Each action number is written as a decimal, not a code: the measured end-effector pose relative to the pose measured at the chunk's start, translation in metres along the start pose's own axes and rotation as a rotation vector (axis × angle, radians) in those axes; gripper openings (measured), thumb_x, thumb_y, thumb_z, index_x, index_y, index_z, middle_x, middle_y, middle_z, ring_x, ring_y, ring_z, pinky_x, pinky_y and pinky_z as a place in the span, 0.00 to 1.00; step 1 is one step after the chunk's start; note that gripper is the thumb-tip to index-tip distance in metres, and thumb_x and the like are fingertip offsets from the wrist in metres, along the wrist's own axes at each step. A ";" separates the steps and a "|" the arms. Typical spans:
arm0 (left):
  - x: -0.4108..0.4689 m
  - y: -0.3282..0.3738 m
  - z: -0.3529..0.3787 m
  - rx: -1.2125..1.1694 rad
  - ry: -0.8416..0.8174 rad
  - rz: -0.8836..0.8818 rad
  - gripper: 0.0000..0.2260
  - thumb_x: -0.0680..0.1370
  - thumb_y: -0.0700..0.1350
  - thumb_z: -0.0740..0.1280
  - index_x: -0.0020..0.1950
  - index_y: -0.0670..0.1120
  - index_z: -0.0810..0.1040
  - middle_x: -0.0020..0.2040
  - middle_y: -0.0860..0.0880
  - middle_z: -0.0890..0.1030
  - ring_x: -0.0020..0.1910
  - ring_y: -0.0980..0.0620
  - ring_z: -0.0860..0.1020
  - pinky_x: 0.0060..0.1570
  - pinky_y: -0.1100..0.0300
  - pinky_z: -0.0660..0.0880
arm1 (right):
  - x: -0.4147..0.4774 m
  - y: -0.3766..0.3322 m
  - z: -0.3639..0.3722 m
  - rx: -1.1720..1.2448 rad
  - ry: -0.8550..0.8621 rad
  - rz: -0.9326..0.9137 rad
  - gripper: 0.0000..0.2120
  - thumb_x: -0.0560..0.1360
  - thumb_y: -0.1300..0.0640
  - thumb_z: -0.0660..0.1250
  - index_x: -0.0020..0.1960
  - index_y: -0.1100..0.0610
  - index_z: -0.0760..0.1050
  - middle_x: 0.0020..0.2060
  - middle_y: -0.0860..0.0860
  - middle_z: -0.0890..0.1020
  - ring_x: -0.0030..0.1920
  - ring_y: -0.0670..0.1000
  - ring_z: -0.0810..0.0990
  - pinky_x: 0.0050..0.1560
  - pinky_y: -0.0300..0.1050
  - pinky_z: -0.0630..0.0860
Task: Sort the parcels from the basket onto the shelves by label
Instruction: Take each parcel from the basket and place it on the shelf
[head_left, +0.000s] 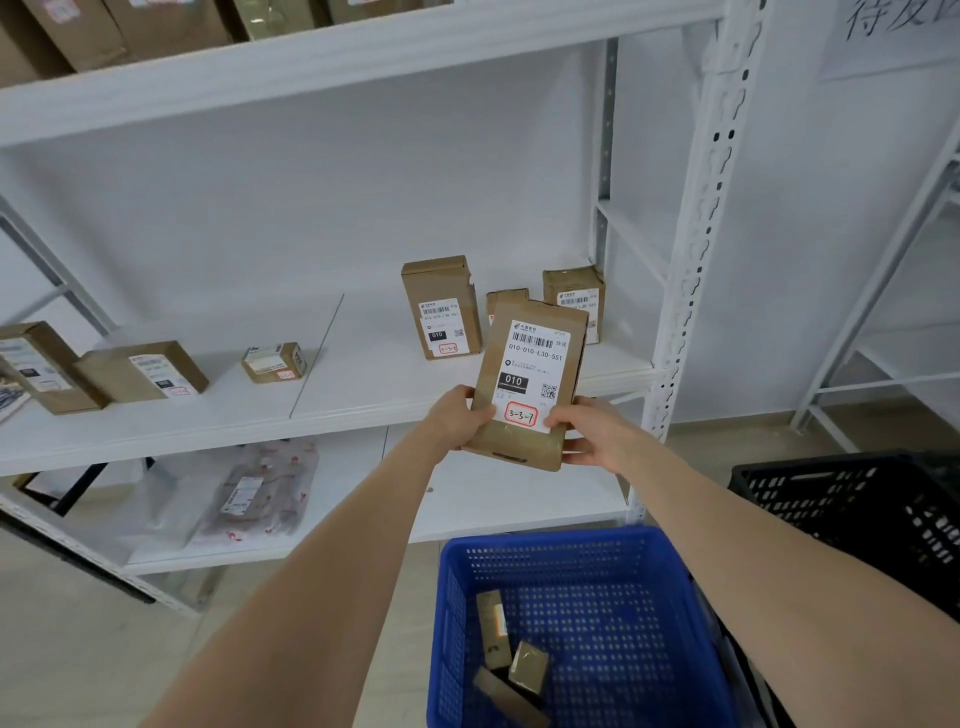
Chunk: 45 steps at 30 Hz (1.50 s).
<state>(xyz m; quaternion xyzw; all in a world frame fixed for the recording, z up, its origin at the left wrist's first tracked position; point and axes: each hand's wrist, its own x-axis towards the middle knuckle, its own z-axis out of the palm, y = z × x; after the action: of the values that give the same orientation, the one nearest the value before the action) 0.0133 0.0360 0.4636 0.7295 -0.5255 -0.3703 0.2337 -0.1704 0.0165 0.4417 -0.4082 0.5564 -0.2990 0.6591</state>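
Note:
I hold a flat brown cardboard parcel (530, 384) upright in front of the middle shelf (332, 415). Its white label reads 010 and has a red-framed tag marked 3-3-7. My left hand (460, 418) grips its lower left edge and my right hand (587, 431) grips its lower right corner. On the shelf just behind stand three similar parcels: a tall one (441, 306), a small one (504, 301) partly hidden, and one at the back right (576, 296). The blue basket (452, 613) below holds three small parcels (511, 660).
More parcels lie on the shelf's left part (140, 371), with a small box (274, 362) mid-shelf. A plastic-bagged parcel (249, 493) lies on the lower shelf. A black crate (857, 509) stands at the right, next to the white shelf post (691, 249). Boxes fill the top shelf (104, 31).

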 end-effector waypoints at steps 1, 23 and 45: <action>-0.001 -0.002 -0.004 0.002 -0.006 -0.010 0.20 0.80 0.48 0.62 0.71 0.44 0.66 0.64 0.45 0.74 0.60 0.44 0.74 0.49 0.53 0.74 | 0.000 -0.001 0.005 0.003 0.001 -0.001 0.17 0.72 0.68 0.67 0.59 0.57 0.74 0.49 0.54 0.83 0.49 0.57 0.82 0.53 0.54 0.80; 0.014 -0.155 -0.207 0.088 0.069 0.044 0.06 0.80 0.43 0.59 0.48 0.42 0.73 0.51 0.42 0.76 0.50 0.43 0.75 0.56 0.50 0.75 | 0.030 -0.006 0.280 0.025 0.156 -0.005 0.16 0.70 0.70 0.61 0.57 0.61 0.73 0.51 0.60 0.82 0.48 0.59 0.80 0.54 0.55 0.79; 0.160 -0.246 -0.313 -0.132 -0.021 -0.024 0.24 0.77 0.49 0.66 0.71 0.47 0.67 0.59 0.45 0.77 0.55 0.46 0.77 0.46 0.55 0.77 | 0.185 -0.045 0.410 -0.010 0.193 0.029 0.17 0.69 0.72 0.58 0.53 0.59 0.73 0.50 0.56 0.81 0.50 0.58 0.79 0.51 0.53 0.79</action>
<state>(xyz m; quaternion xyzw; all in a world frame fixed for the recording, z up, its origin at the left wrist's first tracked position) 0.4332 -0.0467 0.4301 0.7147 -0.4935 -0.4145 0.2715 0.2700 -0.0779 0.4099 -0.3727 0.6247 -0.3244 0.6046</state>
